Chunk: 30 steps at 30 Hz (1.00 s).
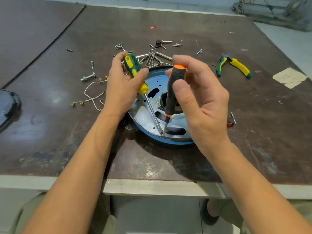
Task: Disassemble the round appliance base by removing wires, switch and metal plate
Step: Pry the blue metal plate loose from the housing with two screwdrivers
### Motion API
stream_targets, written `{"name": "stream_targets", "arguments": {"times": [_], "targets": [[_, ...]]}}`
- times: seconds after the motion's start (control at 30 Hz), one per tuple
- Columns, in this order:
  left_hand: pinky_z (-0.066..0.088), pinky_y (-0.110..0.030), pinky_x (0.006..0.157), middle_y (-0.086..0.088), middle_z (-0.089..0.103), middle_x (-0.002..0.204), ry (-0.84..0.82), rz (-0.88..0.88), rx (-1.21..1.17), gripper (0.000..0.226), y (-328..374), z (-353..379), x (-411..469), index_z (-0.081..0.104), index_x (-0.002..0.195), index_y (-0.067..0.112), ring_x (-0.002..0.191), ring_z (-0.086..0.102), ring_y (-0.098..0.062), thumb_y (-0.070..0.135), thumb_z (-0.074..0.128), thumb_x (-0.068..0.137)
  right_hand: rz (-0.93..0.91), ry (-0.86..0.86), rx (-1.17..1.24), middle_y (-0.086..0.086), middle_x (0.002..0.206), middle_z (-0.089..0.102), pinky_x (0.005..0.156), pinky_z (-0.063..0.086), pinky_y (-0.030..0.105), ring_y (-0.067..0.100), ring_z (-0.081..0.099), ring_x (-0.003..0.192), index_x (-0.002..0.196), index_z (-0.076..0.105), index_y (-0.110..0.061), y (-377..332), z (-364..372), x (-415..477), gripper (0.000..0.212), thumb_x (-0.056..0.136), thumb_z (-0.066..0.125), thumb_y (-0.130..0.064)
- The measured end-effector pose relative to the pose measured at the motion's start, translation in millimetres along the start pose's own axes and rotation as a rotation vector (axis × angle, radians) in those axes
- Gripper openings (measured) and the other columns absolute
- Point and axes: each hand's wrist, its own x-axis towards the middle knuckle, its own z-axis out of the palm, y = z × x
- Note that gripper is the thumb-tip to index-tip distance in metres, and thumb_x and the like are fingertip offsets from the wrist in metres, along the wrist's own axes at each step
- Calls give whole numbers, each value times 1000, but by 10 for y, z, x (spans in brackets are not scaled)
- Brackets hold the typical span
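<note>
The round appliance base [152, 135] with a blue rim lies on the table, its silver metal plate [145, 115] facing up. My left hand [121, 83] grips a green-and-yellow screwdriver [133, 70]. My right hand [197, 98] holds a black-and-orange screwdriver [173, 92] by its handle top. Both tips meet at the near edge of the plate, just inside the rim. White wires [92, 96] with brass terminals lie loose to the left. A red switch [231, 121] lies to the right of the base.
Loose screws and bolts [121, 46], hex keys [152, 58] and a small black part [158, 43] are scattered behind the base. Green-and-yellow pliers [236, 65] lie at the right. A dark cover [8, 107] sits at the left edge. Taped paper [289, 77] at far right.
</note>
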Motion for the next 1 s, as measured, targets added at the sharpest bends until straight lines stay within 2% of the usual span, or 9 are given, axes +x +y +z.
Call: {"name": "stream_targets", "arguments": {"times": [0.1, 0.27, 0.37, 0.5, 0.6, 0.7, 0.83, 0.93, 1.0], "targets": [[57, -24, 87, -7, 60, 121, -2, 3, 2, 60, 0, -3, -4, 42, 143, 14, 93, 63, 1, 22, 72, 92, -9, 42, -77, 11, 103, 60, 68, 50, 40, 24, 56, 85, 125, 59, -17, -4, -14, 10, 40, 90, 78, -17], [54, -18, 82, -5, 60, 119, 18, 11, -3, 59, -18, 7, 3, 43, 142, 14, 90, 63, 6, 20, 73, 91, 22, 8, 15, 10, 112, 68, 84, 59, 50, 26, 70, 107, 138, 53, -5, 21, -25, -24, 38, 101, 58, 2], [55, -19, 83, -2, 61, 114, 16, 10, -16, 59, -32, 14, 10, 43, 141, 13, 90, 64, 5, 18, 73, 91, -8, -24, -29, 12, 112, 66, 78, 55, 54, 28, 66, 100, 132, 55, -7, -1, -10, -12, 33, 100, 62, -4], [53, -14, 80, 3, 60, 113, 16, 18, -7, 60, -45, 7, 13, 43, 142, 15, 88, 63, 11, 20, 73, 91, 11, 29, -86, 11, 105, 61, 76, 53, 49, 24, 59, 87, 127, 59, -10, 11, -24, 7, 38, 93, 76, -9], [53, -15, 78, 3, 60, 111, 11, 19, -10, 59, -52, 12, 20, 42, 141, 16, 86, 63, 10, 20, 73, 91, 62, 2, -7, 15, 111, 65, 87, 58, 50, 26, 67, 97, 137, 53, -6, 20, -41, -2, 39, 100, 59, 3], [52, -15, 76, 3, 60, 107, 15, 23, -9, 57, -66, 13, 28, 44, 139, 15, 83, 63, 8, 19, 73, 91, 64, -60, 68, 21, 112, 66, 83, 61, 45, 27, 69, 93, 139, 47, -5, 1, -23, -5, 36, 104, 48, 2], [56, -22, 80, -5, 61, 112, 17, 22, -20, 57, -66, 6, 27, 44, 139, 15, 85, 63, 2, 19, 73, 90, 23, -28, 32, 5, 104, 56, 73, 55, 38, 19, 57, 89, 129, 56, -9, -40, 15, 19, 39, 95, 70, -21], [56, -21, 83, -6, 60, 117, 16, 22, -16, 58, -54, 6, 23, 43, 140, 16, 88, 63, 4, 20, 73, 91, 55, 6, 9, 6, 104, 57, 78, 53, 27, 15, 58, 91, 132, 58, -4, 15, -18, 27, 40, 95, 72, -5], [56, -22, 85, -5, 61, 119, 16, 17, -12, 59, -53, 11, 18, 42, 141, 16, 90, 64, 3, 21, 73, 91, 54, -18, 6, 6, 108, 62, 83, 57, 35, 16, 62, 97, 137, 55, -3, 40, -41, 20, 37, 100, 61, 0]]}}
